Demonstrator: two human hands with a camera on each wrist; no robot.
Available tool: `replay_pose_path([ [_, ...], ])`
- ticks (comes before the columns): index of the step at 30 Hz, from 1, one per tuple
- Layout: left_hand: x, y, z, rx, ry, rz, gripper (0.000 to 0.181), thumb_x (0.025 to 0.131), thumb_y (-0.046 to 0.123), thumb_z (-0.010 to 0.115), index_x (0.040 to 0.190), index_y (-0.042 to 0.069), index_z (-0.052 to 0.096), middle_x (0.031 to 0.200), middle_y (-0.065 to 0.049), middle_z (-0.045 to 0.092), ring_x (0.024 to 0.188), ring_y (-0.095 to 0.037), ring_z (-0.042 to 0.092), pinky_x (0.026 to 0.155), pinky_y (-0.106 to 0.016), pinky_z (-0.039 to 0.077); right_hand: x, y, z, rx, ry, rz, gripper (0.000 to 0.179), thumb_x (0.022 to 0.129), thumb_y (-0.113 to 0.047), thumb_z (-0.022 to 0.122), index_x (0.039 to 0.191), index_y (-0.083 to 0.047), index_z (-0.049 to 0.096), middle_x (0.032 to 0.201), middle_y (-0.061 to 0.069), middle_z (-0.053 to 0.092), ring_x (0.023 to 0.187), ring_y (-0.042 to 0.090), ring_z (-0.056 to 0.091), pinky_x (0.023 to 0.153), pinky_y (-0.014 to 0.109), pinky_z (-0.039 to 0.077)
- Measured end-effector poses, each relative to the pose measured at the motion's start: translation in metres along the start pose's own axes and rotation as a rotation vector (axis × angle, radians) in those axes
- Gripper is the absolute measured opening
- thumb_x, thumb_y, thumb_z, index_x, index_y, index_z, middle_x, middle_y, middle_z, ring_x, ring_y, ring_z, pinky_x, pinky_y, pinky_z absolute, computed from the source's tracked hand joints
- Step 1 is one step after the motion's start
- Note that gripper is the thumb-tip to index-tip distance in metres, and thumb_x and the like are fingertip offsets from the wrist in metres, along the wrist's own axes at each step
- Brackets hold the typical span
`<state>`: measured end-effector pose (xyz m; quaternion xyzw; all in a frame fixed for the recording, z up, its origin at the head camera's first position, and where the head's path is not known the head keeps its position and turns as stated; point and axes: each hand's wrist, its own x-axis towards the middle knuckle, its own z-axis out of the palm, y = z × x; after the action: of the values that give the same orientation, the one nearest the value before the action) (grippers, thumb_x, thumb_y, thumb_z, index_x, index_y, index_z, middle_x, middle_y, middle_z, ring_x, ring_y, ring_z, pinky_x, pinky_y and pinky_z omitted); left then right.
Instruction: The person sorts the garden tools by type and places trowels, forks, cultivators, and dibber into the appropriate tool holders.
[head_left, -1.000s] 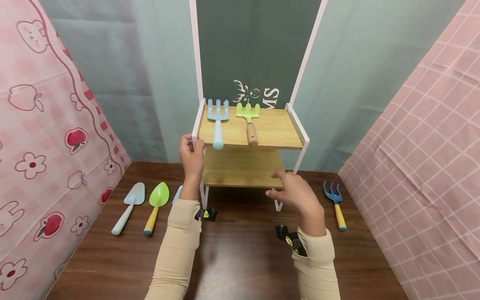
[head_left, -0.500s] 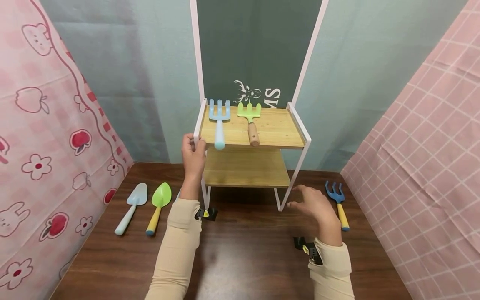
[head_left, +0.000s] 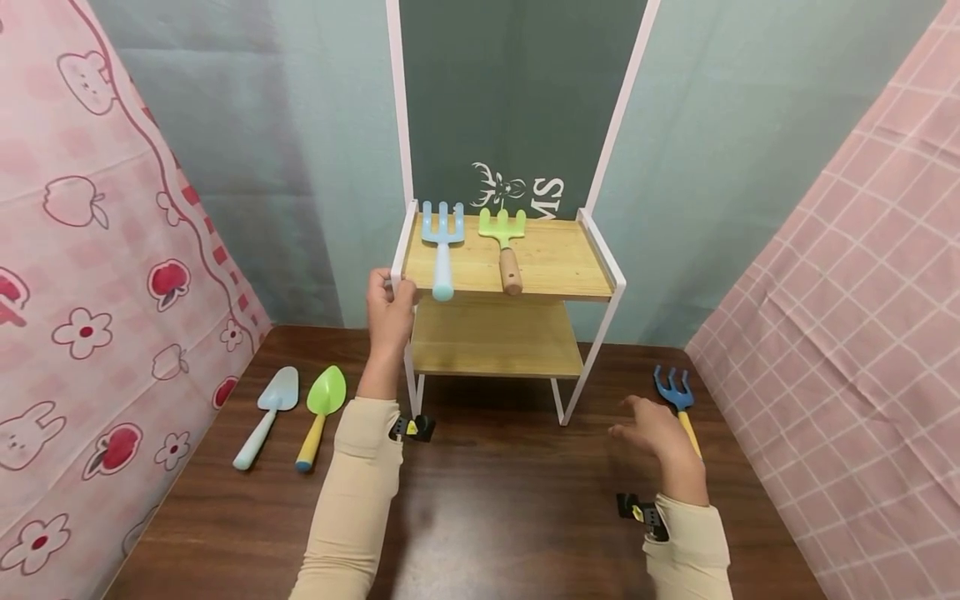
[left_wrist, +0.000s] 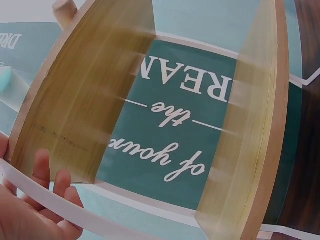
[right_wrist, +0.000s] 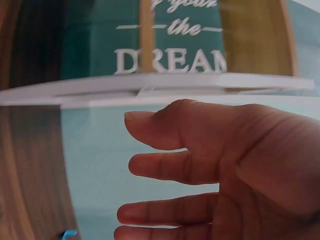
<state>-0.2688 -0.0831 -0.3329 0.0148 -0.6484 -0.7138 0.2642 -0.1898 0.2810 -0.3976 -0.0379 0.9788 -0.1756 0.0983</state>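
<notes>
My left hand grips the white metal frame of a two-tier wooden shelf at its front left corner. In the left wrist view its fingers curl past the white bar. On the top board lie a light blue hand fork and a green hand fork with a wooden handle. My right hand hovers right of the shelf, fingers spread and holding nothing. Just beyond it lies a dark blue hand fork, its yellow handle partly hidden by the hand.
Left on the brown table lie a pale blue trowel and a green trowel with a yellow handle. The lower shelf board sits under the top one. A dark green panel rises behind; patterned cloths flank both sides.
My right hand has moved right and toward me, from the shelf's front to beside the dark blue hand fork. The left hand keeps its grip on the frame.
</notes>
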Motion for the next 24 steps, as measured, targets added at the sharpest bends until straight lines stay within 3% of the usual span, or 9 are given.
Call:
replay_pose_path([
  [17,0.0,0.001,0.001,-0.01,0.006,-0.006,0.011,0.082,0.008,0.051,0.091,0.008,0.046,0.073,-0.007,0.054,0.07,-0.018,0.054,0.064,-0.036,0.042,-0.003,0.047,0.015,0.026,-0.001,0.039,0.047,0.084,-0.018,0.063,0.118,0.012,0.051,0.111,0.032,0.055,0.097,0.048,0.053,0.077,0.054,0.043],
  [24,0.0,0.001,0.0,0.005,0.01,-0.006,0.011,0.081,0.009,0.052,0.091,0.009,0.046,0.072,-0.005,0.053,0.068,-0.017,0.054,0.057,-0.028,0.038,-0.006,0.063,0.019,0.026,-0.011,0.105,0.05,0.086,-0.019,0.061,0.122,0.013,0.047,0.114,0.036,0.051,0.099,0.053,0.049,0.075,0.057,0.043],
])
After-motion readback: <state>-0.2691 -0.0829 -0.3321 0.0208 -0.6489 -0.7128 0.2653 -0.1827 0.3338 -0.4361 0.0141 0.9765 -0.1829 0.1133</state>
